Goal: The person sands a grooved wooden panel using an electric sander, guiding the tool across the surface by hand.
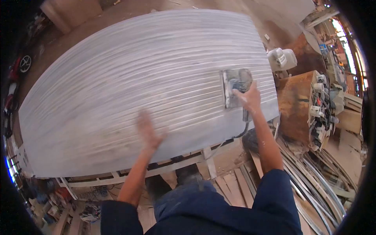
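A large pale panel with long parallel grooves lies in front of me. On its right part rests a dusty electric sander with a flat rectangular pad. My right hand is wrapped round the sander's body, and a dark cord runs from it over the panel's near edge. My left hand is over the panel's near middle, blurred by motion, with its thumb apart from the fingers and nothing in it. Whether it touches the surface is unclear.
At the right, a white plastic container stands beyond the panel's edge, near a brown cabinet topped with tools and cans. Long strips lie on the floor at the lower right. A red wheeled object is at the far left.
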`<state>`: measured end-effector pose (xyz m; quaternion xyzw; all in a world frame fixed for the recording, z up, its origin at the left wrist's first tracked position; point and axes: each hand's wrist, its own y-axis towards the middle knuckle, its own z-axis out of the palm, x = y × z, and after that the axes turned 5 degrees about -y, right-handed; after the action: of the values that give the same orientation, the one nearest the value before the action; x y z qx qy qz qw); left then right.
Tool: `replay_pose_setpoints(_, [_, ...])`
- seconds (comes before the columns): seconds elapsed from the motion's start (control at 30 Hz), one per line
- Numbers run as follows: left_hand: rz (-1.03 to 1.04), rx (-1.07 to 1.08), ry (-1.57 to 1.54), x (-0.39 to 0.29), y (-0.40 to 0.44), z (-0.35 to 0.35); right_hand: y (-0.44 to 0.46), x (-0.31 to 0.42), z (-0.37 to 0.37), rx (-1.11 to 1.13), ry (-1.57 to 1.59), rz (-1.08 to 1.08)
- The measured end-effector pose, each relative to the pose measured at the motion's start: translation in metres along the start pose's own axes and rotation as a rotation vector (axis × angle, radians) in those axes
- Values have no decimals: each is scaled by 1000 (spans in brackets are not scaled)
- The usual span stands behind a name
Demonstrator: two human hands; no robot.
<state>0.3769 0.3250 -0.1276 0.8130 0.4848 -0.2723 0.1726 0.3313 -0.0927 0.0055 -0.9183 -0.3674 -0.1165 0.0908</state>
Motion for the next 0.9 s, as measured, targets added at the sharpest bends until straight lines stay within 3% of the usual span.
replay_pose_setpoints(0.13, [280,360,-376,-108,67,39,-62,73,17,73,70,-61])
replay_pose_setpoints(0.2, [392,368,-482,-129,88,23,-89,101,31,101,92,-91])
replay_pose_setpoints(0.23, [368,357,-476,-117,88,30,-104,114,39,119,108,-91])
replay_pose_setpoints(0.3, [503,121,-680,-82,82,40,-135,136,53,116,150,-125])
replay_pose_setpoints(0.4, [534,4,-602,-22,74,39,-174,188,65,107,220,-132])
replay_pose_setpoints(0.67, [351,-123,-685,108,37,-98,-257,344,122,80,212,-254])
replay_pose_setpoints(0.77, [45,-18,-1325,187,30,-100,-288,400,157,84,206,-303])
replay_pose_setpoints(0.83, [-65,-12,-1313,224,12,-145,-314,441,171,112,208,-354])
replay_pose_setpoints(0.9, [-8,-63,-1004,279,-12,-180,-346,485,183,161,198,-369])
